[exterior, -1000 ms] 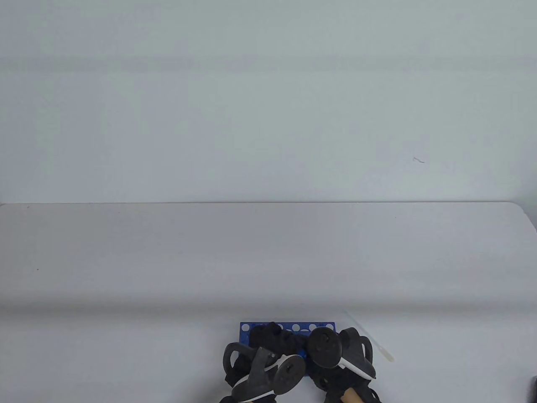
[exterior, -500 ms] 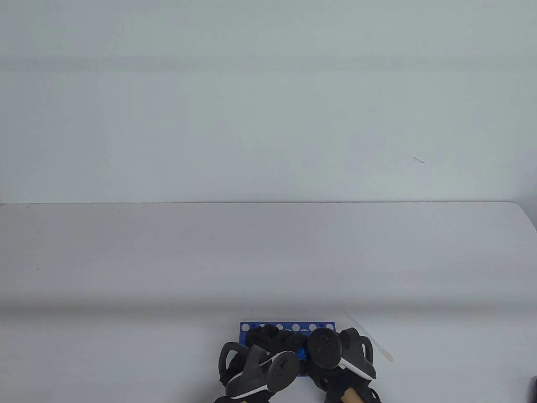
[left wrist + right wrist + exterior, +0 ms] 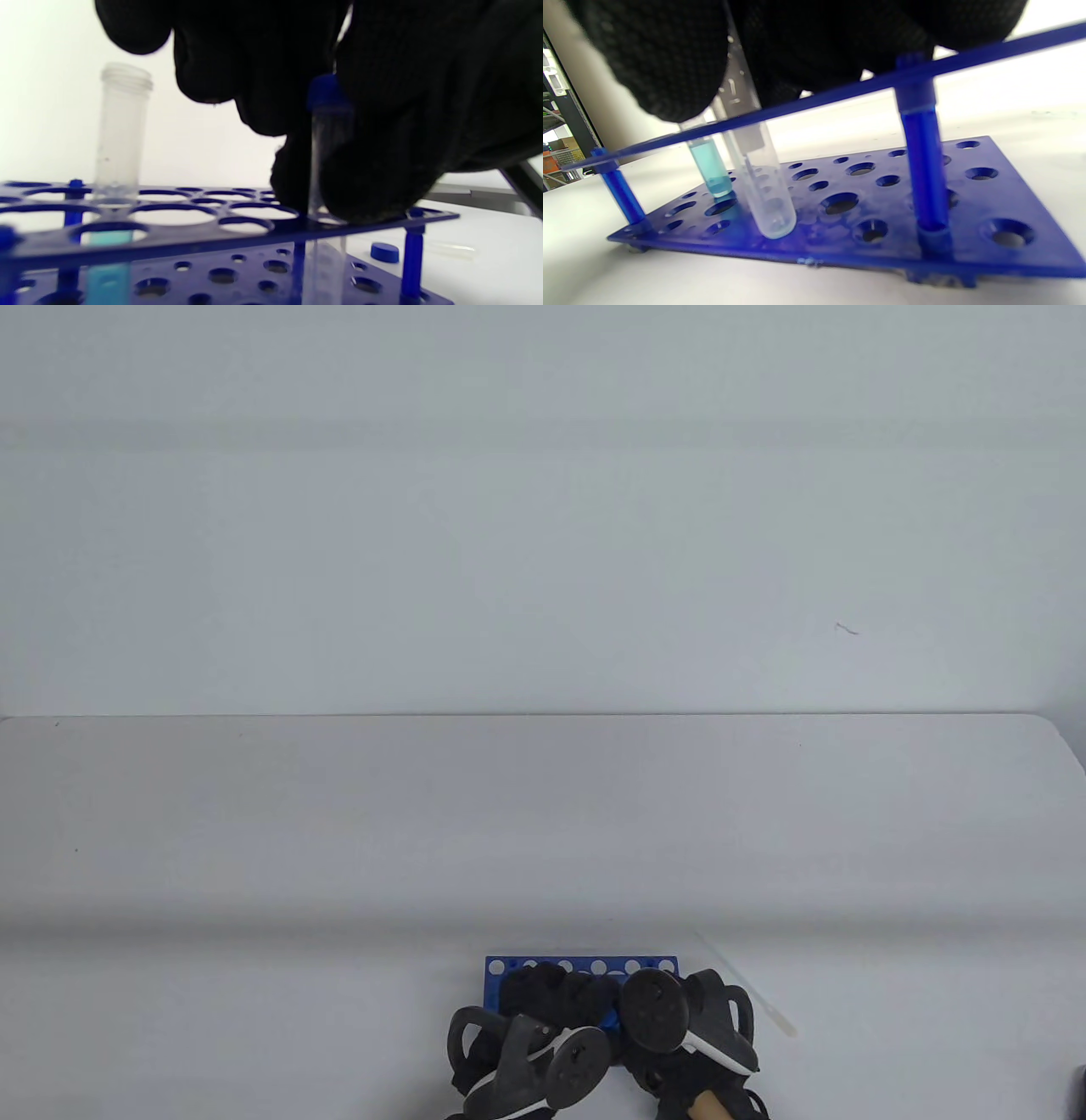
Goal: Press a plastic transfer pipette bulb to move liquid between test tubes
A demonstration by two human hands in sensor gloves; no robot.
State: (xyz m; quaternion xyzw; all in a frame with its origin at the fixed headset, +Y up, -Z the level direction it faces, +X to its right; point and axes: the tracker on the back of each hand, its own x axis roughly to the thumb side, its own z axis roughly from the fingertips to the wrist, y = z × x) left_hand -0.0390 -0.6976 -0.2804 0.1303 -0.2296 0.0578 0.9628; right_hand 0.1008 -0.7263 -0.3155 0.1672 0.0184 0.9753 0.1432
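**Both hands over the blue rack, pipette lying off to its right**

Table view: the blue rack [image 3: 577, 966] sits at the near edge of the table [image 3: 339, 831], and everything else is placed from it. The left hand [image 3: 530, 1060] comes in at the rack's near left, tracker tilted, gloved fingers curled forward over the rack's top plate. The right hand [image 3: 679, 1018] sits over the rack's right end, its round tracker face turned up. The two hands nearly meet above the rack's middle. The pipette [image 3: 747, 988] lies flat on the table just right of the rack, long axis diagonal, thin tip pointing to the far left and the bulb end toward the near right. Neither hand touches it.

Left wrist view: the left hand's fingers [image 3: 263, 76] hang down over the rack, closed in around a capped tube [image 3: 328, 140] that stands upright in a hole at the rack's right side. An open tube [image 3: 121, 131] stands upright further left in the rack, with blue liquid [image 3: 108, 271] low in it. A loose blue cap [image 3: 384, 252] lies on the table beyond the rack's right post.

Right wrist view: the right hand's fingers [image 3: 666, 59] press down on the rack's top plate. Whether they grip a tube cannot be told. Below the plate a clear tube [image 3: 763, 186] leans, its rounded bottom on the base plate beside the tube of blue liquid [image 3: 710, 167].
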